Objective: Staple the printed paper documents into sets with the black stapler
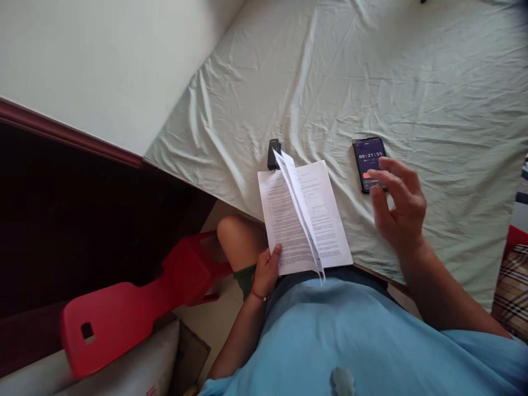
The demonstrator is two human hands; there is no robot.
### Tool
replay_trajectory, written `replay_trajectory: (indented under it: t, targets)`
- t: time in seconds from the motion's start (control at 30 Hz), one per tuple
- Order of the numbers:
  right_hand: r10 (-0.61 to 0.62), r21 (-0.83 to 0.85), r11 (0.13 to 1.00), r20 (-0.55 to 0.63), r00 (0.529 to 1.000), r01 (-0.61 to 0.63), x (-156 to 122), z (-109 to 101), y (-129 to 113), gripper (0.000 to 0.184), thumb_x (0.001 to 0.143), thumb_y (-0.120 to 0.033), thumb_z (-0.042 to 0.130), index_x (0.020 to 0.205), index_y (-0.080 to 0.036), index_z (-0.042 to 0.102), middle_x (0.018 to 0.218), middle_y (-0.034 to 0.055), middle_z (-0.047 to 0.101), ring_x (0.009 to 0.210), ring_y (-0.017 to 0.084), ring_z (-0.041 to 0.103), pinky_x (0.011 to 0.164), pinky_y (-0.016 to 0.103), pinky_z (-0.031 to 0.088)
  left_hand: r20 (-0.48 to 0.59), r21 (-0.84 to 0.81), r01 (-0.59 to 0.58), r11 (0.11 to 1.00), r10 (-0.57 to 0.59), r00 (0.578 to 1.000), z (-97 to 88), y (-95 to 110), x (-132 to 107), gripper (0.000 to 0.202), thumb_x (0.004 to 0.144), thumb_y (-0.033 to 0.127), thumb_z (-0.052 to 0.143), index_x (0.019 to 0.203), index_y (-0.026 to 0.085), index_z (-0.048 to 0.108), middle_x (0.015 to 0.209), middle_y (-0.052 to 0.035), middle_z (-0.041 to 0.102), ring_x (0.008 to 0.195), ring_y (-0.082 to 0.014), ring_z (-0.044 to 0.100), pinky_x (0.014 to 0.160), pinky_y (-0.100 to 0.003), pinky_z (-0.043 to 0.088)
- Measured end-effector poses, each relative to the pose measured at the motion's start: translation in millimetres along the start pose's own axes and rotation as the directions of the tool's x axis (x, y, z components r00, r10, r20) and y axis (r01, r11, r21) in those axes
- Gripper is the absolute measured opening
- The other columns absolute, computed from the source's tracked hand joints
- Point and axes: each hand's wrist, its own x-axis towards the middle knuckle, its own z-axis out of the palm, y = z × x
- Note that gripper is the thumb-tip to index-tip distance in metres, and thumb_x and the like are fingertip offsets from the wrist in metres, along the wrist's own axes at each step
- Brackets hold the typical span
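Pinching papers (303, 217) at the near corner with left hand (266, 270), hovering right hand (398, 203), fingers spread, over phone (370, 162) lying just beyond, lengthwise away.

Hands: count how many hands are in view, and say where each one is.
2. The left hand grips the printed pages' lower-left corner; the right hand hovers over the phone on the bedsheet.

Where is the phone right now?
In the head view the phone lies screen-up on the bedsheet, right of the printed pages, with the right hand hovering at its lower edge.
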Motion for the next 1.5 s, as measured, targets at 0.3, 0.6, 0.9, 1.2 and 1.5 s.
replay_trajectory:
  t: [0.3, 0.6, 0.9, 1.2, 1.5]
  targets:
    - [-0.431, 0.121, 0.889, 0.544, 0.72, 0.441, 9.1, 3.3, -58.1, 0.024, 0.103, -0.035, 0.054, 0.111, -0.022, 0.073, 0.117, 0.007, 0.074, 0.13, 0.028, 0.057, 0.12, 0.054, 0.031, 0.013, 0.06, -0.079, 0.995, 0.078, 0.997, -11.5, -11.3, -2.5, 0.063, 0.087, 0.065, 0.068, 0.116, 0.01, 0.075, 0.114, -0.0152, 0.078, 0.105, -0.0304, 0.074, 0.1, -0.045, 0.057]
    - [0.122, -0.302, 0.949, 0.624, 0.772, 0.095, 43.0, 67.2, -31.3, 0.048, 0.103, -0.04, 0.048, 0.145, -0.018, 0.054, 0.143, 0.0158, 0.058, 0.117, 0.034, 0.059, 0.09, 0.044, 0.046, 0.018, -0.193, 0.04, 0.98, -0.037, 0.999, -2.7, -4.8, -7.0, 0.066, 0.073, 0.064, 0.082, 0.109, 0.009, 0.076, 0.109, -0.0176, 0.079, 0.115, -0.0359, 0.072, 0.104, -0.05, 0.056]
    - [0.341, -0.321, 0.932, 0.624, 0.703, -0.168, 71.3, 109.4, -26.8, 0.059, 0.103, -0.05, 0.044, 0.148, -0.012, 0.048, 0.129, 0.0247, 0.063, 0.112, 0.041, 0.064, 0.092, 0.051, 0.046, -0.098, -0.424, 0.118, 0.898, -0.175, 0.98, 3.0, 10.3, -7.6, 0.044, 0.08, 0.044, 0.084, 0.108, 0.011, 0.074, 0.113, -0.0156, 0.079, 0.119, -0.0322, 0.071, 0.11, -0.046, 0.055]
    - [0.279, 0.124, 0.828, 0.755, 0.594, -0.547, 73.3, 120.0, 1.8, 0.042, 0.101, -0.044, 0.052, 0.123, -0.013, 0.068, 0.101, 0.0102, 0.074, 0.092, 0.022, 0.065, 0.079, 0.03, 0.044, -0.133, -0.479, 0.183, 0.858, -0.277, 0.952, 13.6, 15.2, -5.9, 0.032, 0.09, 0.034, 0.074, 0.114, 0.013, 0.072, 0.113, -0.0136, 0.079, 0.114, -0.0291, 0.074, 0.109, -0.044, 0.056]
    - [0.215, 0.148, 0.871, 0.741, 0.636, -0.468, 66.9, 124.4, 14.4, 0.024, 0.095, -0.024, 0.049, 0.072, -0.02, 0.047, 0.07, -0.0005, 0.054, 0.069, 0.014, 0.047, 0.067, 0.028, 0.031, -0.1, -0.256, 0.18, 0.95, -0.211, 0.972, 25.4, 3.6, -6.7, 0.061, 0.09, 0.064, 0.065, 0.121, 0.013, 0.07, 0.113, -0.0156, 0.078, 0.109, -0.0302, 0.073, 0.096, -0.043, 0.059]
